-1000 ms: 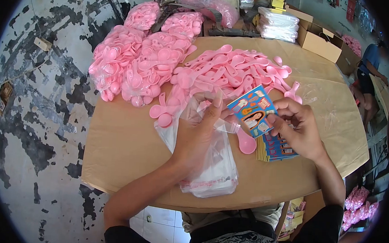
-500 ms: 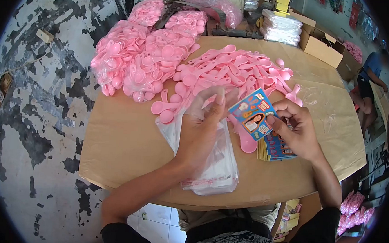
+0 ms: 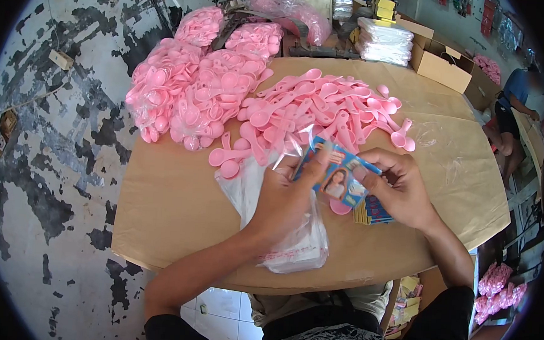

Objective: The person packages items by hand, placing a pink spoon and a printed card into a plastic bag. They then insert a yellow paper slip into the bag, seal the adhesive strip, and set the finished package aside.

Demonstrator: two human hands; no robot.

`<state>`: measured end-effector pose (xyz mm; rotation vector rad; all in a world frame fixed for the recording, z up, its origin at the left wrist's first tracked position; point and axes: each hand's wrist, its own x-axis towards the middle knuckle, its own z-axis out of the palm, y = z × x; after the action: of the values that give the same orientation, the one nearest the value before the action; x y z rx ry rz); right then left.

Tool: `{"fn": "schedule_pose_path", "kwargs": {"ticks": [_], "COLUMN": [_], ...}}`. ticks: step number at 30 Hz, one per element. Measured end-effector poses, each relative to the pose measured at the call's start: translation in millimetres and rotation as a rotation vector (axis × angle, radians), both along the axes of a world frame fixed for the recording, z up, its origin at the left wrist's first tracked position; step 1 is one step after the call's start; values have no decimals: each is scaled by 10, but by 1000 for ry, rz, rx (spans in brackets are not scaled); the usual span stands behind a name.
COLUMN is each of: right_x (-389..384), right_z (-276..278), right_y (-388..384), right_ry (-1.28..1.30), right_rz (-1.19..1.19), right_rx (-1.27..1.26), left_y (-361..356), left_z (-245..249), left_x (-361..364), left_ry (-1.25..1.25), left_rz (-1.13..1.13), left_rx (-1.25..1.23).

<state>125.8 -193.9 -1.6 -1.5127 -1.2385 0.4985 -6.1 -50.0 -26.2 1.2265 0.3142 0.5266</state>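
Between my two hands is a blue printed card (image 3: 336, 181) with a picture of a person on it. My right hand (image 3: 400, 188) pinches its right side. My left hand (image 3: 290, 192) has its thumb over the card's left part, with clear plastic film (image 3: 294, 148) at its fingers. Beneath my left hand lies a stack of clear plastic bags (image 3: 302, 245). A stack of blue and yellow cards (image 3: 373, 212) lies below my right hand, beside the bowl of a pink spoon (image 3: 340, 207). Loose pink spoons (image 3: 324, 105) are heaped just beyond my hands.
Bags full of pink spoons (image 3: 211, 99) stand at the table's back left. At the back are stacked clear packets (image 3: 384, 42) and an open cardboard box (image 3: 442, 67). Brown paper covers the table (image 3: 177, 226). Another person (image 3: 514, 99) sits at the far right.
The card has moved left and slightly down to my left hand, whose thumb now covers part of it. The clear film at my left fingers now stands up behind the card.
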Motion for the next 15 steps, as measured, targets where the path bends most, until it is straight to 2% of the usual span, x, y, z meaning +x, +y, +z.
{"fn": "schedule_pose_path", "kwargs": {"ticks": [3,6,8,11,15], "right_x": [-6,-95,-139,-194,-156], "right_z": [-47,-40,35,-12,3], "right_y": [34,79,92,185,286], "right_ry": [-19,15,-11,117,77], "right_rz": [53,29,24,129,150], "right_rx": [-19,-17,-67,84,172], "left_y": [-29,-42,-98,-164,-66], "left_z": [138,132,168,129,98], "left_x": [-25,-49,-65,-79,-132], "left_ry": [-169,-215,-220,-271,-301], "left_rz": [125,51,77,18,-8], "left_rx": [-62,-78,1,127,240]}}
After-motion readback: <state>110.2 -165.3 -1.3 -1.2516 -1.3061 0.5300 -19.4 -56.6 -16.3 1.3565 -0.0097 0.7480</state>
